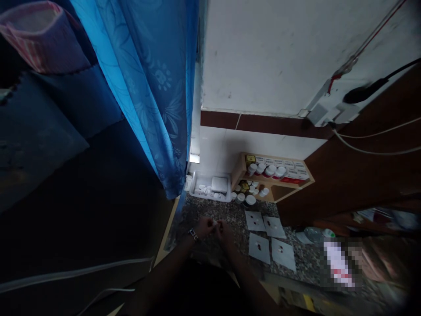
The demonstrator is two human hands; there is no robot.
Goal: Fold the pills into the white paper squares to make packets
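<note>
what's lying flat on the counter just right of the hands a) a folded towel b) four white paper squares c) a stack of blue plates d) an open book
b, four white paper squares lie spaced apart on the speckled stone counter, just right of the left hand and right hand.

The speckled granite desk (210, 208) carries four white paper squares (255, 220) in a loose grid on its right side. At the far end sit a white plastic tray (192, 184) of small white pieces and, just right of it, a wooden shelf (276, 193) of white-capped jars — both against the wall.
</note>
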